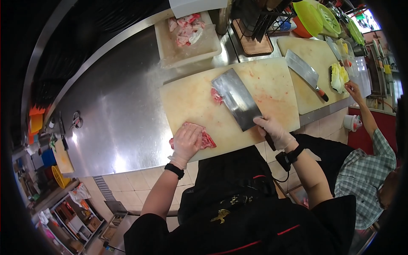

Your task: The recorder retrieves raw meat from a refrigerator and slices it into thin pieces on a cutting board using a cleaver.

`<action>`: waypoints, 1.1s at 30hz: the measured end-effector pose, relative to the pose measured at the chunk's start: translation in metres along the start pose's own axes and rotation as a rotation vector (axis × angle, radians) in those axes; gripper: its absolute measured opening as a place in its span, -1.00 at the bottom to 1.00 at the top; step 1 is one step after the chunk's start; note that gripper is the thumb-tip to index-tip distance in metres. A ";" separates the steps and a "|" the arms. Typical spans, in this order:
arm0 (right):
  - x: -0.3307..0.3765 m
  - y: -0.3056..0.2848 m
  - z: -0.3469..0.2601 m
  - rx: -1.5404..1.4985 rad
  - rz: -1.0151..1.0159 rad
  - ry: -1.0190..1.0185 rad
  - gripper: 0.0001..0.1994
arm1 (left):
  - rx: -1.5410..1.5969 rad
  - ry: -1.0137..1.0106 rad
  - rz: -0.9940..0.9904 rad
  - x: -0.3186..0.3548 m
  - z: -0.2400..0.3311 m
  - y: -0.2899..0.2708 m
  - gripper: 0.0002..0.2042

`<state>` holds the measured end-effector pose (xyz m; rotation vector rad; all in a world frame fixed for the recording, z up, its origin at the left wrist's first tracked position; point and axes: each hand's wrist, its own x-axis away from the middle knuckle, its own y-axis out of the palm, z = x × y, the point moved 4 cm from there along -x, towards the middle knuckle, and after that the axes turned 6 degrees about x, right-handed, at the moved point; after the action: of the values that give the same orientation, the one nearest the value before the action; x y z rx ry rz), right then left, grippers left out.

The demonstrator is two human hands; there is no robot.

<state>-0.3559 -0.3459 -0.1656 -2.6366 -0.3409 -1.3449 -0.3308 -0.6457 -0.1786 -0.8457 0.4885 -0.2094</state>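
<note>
L hand, gloved, lay palm-down over the red meat, fingers spread across the top; tips partly hidden, so can't tell how tight it gripped. Meat sat under it, nr the chopping board's near edge, its L end abt at the board's L edge, so little board was left on that side.

R hand, also gloved, was closed round the handle of the cleaver, at the board's near edge w/ the blade angled fwd & L over the board. Small meat scrap was just beside the blade, fwd of L hand. Btwn the hands: open board, w/ more fwd of L hand.

Widest room was L of L hand: steel table, scissors well apart. Fwd of L hand, past the board's far edge, stood a tub. R of R hand, across the board's R edge: 2nd board w/ a knife, & a co-worker's hand nr the cabbage.
</note>
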 end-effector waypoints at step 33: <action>0.057 0.102 -0.019 1.226 0.126 -0.739 -0.72 | -0.116 -0.018 -0.054 0.017 -0.007 0.008 -0.66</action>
<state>-0.3104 -0.4416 -0.1119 -1.8455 -0.7480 0.0681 -0.3191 -0.6516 -0.1939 -0.9736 0.4647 -0.2246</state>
